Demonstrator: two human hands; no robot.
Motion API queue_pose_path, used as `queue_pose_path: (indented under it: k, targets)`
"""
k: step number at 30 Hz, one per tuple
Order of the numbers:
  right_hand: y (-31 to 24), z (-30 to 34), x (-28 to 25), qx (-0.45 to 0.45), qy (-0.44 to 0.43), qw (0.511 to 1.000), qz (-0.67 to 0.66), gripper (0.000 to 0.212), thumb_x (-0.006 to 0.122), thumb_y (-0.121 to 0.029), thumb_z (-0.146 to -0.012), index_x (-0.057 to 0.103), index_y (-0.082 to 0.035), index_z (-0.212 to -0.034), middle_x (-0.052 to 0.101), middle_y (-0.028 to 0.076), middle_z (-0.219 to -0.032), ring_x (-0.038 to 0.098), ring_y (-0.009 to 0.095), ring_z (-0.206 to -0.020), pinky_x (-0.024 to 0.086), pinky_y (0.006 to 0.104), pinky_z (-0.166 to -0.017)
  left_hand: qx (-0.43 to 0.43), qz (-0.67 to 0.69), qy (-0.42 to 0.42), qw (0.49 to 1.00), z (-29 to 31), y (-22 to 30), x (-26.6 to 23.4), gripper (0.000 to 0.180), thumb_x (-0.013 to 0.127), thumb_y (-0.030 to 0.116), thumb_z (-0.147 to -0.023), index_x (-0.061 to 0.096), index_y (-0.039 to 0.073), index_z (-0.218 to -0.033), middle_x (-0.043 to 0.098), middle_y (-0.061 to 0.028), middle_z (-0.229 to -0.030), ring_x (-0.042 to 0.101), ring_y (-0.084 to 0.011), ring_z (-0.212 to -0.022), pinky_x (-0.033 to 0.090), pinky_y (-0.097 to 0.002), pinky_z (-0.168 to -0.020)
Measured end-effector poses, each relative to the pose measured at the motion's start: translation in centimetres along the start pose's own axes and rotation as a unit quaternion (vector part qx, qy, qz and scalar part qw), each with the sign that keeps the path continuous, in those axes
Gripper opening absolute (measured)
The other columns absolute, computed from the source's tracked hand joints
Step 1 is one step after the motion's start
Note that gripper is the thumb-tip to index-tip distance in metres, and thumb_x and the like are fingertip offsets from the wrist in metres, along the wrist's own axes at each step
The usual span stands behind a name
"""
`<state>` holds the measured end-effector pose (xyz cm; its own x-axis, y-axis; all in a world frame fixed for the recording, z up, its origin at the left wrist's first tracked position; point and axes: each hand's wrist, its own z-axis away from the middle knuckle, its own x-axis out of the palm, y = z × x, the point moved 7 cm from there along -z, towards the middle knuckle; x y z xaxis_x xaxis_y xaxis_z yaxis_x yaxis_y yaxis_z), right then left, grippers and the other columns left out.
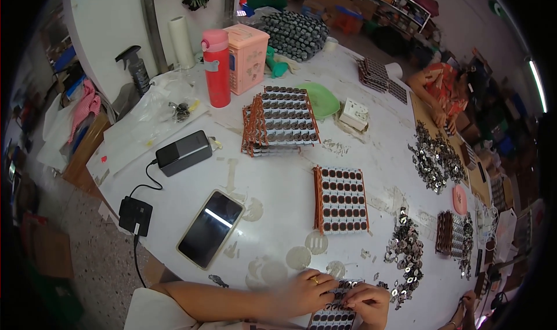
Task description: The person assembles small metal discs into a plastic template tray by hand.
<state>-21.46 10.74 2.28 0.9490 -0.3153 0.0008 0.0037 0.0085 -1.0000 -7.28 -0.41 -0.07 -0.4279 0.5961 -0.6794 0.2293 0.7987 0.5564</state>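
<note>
At the near edge of the table lies a panel [332,319] with rows of dark round pieces set in pale squares. My left hand [313,293], with a ring on one finger, lies over its upper left part, fingers bent and pressed together against it. From the right, my right hand [370,303] reaches over the same panel with thumb and fingers pinched; whatever is between those fingertips is too small to make out. Beyond my hands sits a stack of similar panels [342,201] with orange-brown edges. Loose small metal pieces [405,257] are heaped to the right of my right hand.
A phone [210,228], a power bank [184,153] and a black box with cable [136,216] lie left. Farther back stand a taller panel stack [284,118], red bottle [216,69], pink container [248,57] and green plate [319,100]. Another person [440,92] works at far right.
</note>
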Motion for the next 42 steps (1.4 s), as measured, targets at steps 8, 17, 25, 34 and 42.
queue_pose_path:
  k: [8, 17, 25, 34, 42]
  targets:
    - [-0.2, 0.5, -0.4, -0.04, 0.084, 0.995, -0.02, 0.012, 0.079, 0.011, -0.085, 0.074, 0.006, -0.095, 0.075, 0.02, -0.092, 0.074, 0.024, -0.081, 0.063, 0.0344, -0.069, 0.03, 0.001, 0.022, 0.999, -0.1, 0.0, -0.1, 0.025, 0.077, 0.02, -0.082, 0.072, 0.006, -0.102, 0.066, -0.0109, -0.13, 0.063, -0.0281, -0.125, 0.054, -0.0437, -0.102]
    - [-1.6, 3.5, 2.3, 0.064, 0.074, 0.98, 0.174, 0.014, 0.08, 0.008, -0.089, 0.078, 0.005, -0.103, 0.076, 0.012, -0.097, 0.074, 0.016, -0.085, 0.059, 0.0273, -0.073, 0.0, 0.053, -0.108, 0.993, 0.0, -1.0, 0.9, 0.03, 0.077, 0.025, -0.093, 0.066, 0.007, -0.115, 0.063, -0.0116, -0.137, 0.057, -0.0277, -0.14, 0.042, -0.0457, -0.116]
    - [2.3, 6.5, 2.6, 0.154, 0.157, 0.96, 0.17, 0.012, 0.08, 0.003, -0.093, 0.078, 0.004, -0.104, 0.074, 0.005, -0.091, 0.069, 0.008, -0.078, 0.055, 0.0222, -0.068, 0.029, -0.055, -0.096, 0.993, 0.1, -0.8, 1.3, 0.025, 0.071, 0.027, -0.098, 0.067, 0.008, -0.115, 0.064, -0.0099, -0.143, 0.055, -0.0283, -0.143, 0.041, -0.0467, -0.117]
    - [1.1, 5.4, 2.9, 0.061, 0.151, 0.947, 0.276, 0.014, 0.078, 0.002, -0.089, 0.079, -0.005, -0.102, 0.074, 0.006, -0.091, 0.065, 0.012, -0.068, 0.052, 0.0261, -0.062, -0.026, 0.031, -0.121, 0.992, -0.6, -1.5, 0.6, 0.033, 0.076, 0.026, -0.093, 0.07, 0.006, -0.119, 0.064, -0.0131, -0.146, 0.054, -0.0295, -0.143, 0.043, -0.0475, -0.115]
    - [2.0, 5.9, 2.8, 0.104, 0.164, 0.958, 0.212, 0.011, 0.076, 0.0, -0.096, 0.077, -0.002, -0.107, 0.075, 0.006, -0.094, 0.072, 0.011, -0.08, 0.056, 0.0261, -0.07, -0.058, 0.034, -0.146, 0.987, -0.9, -1.7, -1.1, 0.051, 0.079, 0.027, -0.095, 0.064, 0.015, -0.142, 0.059, -0.0088, -0.156, 0.051, -0.0285, -0.147, 0.031, -0.0508, -0.124]
